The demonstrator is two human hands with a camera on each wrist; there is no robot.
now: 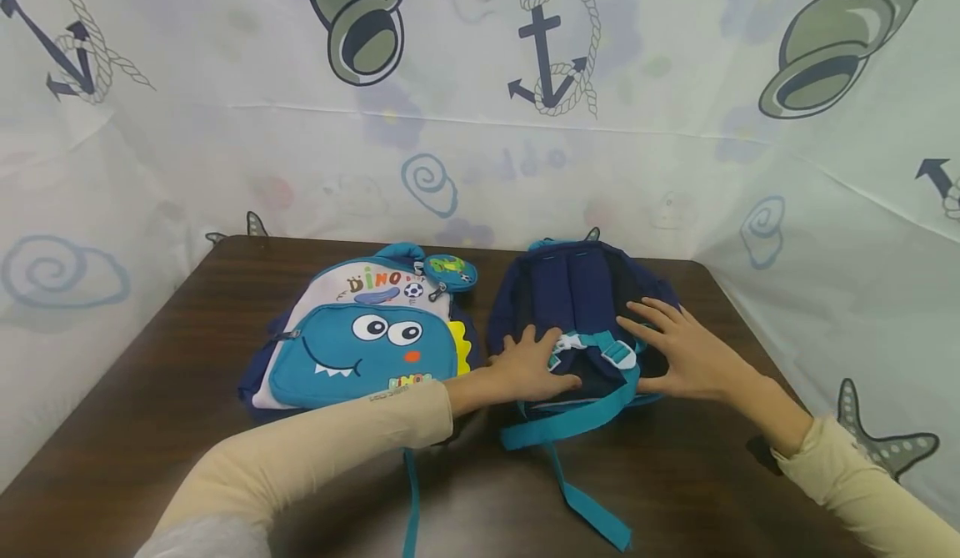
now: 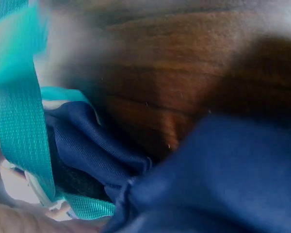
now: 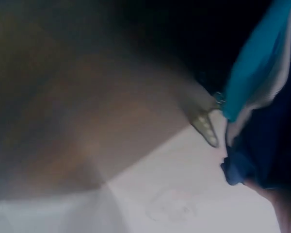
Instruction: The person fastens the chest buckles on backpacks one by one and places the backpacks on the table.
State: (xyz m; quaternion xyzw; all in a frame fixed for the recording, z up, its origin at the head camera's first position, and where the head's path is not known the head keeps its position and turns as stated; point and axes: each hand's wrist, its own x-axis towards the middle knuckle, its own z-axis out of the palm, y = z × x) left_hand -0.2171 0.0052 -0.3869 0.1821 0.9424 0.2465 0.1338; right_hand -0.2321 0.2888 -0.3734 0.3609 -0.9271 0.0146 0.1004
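Note:
A navy backpack (image 1: 566, 287) lies with its back panel and shoulder straps facing up, right of the table's middle. My left hand (image 1: 531, 368) rests on its lower left part with spread fingers, close to a white buckle (image 1: 572, 342). At the bag's right side, my right hand (image 1: 693, 354) touches it, fingers apart and mostly straight. Teal webbing (image 1: 585, 416) loops over the lower edge; its loose end (image 1: 596, 516) trails on the table. The left wrist view shows teal webbing (image 2: 22, 116) and navy fabric (image 2: 223, 170) close up. Fabric partly hides the right fingers (image 3: 281, 206) in the right wrist view.
A second backpack (image 1: 311, 366), with a blue dinosaur face, lies front up on the left, under my left forearm. From it hangs another teal strap (image 1: 411, 500). Patterned white cloth (image 1: 480, 166) surrounds the dark wooden table (image 1: 135, 391) at the back and sides.

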